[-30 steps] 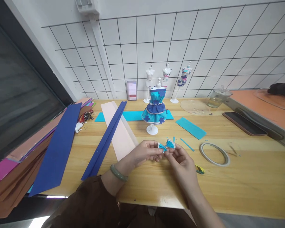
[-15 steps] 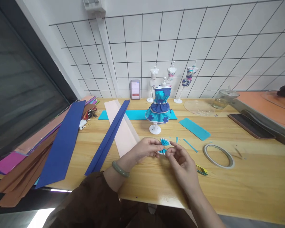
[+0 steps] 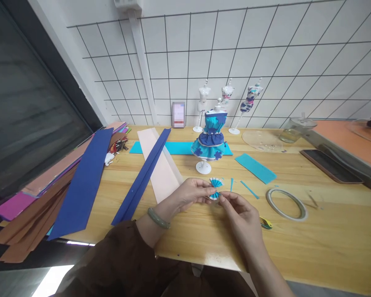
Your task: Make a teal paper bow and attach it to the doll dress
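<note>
1 fan (image 3: 215, 184), middle in left hand (image 3: 194, 193), edge in right hand (image 3: 243, 210)

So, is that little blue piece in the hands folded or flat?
Folded: the blue piece shows narrow pleats fanning out, with the left hand gripping it.

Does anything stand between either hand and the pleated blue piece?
Nothing visible does. The left hand pinches the pleated blue piece, and the right hand has its fingertips at the lower right edge. The yellow-and-green tool lies to the right, out of the way.
</note>
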Demonstrator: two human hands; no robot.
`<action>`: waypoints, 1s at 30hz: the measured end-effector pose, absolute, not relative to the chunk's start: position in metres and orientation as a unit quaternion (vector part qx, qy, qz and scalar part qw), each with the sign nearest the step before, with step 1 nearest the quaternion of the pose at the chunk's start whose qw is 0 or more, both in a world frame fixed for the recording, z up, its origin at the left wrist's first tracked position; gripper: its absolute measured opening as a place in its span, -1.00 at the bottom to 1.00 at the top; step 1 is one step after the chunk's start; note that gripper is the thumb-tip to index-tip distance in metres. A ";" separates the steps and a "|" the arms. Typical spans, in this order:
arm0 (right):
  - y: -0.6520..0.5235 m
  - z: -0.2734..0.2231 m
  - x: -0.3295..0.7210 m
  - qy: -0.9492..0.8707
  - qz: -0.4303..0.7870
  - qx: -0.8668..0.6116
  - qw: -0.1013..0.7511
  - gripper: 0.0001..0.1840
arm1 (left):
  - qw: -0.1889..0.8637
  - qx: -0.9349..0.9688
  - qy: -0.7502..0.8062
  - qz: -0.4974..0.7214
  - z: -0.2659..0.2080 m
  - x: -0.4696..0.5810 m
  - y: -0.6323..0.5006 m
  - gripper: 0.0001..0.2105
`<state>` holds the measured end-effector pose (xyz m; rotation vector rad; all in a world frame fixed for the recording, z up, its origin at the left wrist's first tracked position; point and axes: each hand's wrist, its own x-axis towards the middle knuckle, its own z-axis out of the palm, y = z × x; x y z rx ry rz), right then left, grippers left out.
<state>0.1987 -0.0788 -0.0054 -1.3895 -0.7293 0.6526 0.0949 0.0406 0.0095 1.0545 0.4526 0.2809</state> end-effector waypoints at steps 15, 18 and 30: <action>-0.080 -0.006 0.199 -0.312 0.256 -0.624 0.669 -0.74 | 0.844 0.477 0.207 0.133 0.006 0.097 0.042 -0.71; -0.080 -0.007 0.200 -0.307 0.256 -0.625 0.670 -0.64 | 0.844 0.479 0.200 0.134 0.005 0.096 0.042 -0.72; -0.081 -0.010 0.201 -0.385 0.228 -0.614 0.651 -0.86 | 0.846 0.473 0.210 0.127 0.009 0.094 0.041 -0.74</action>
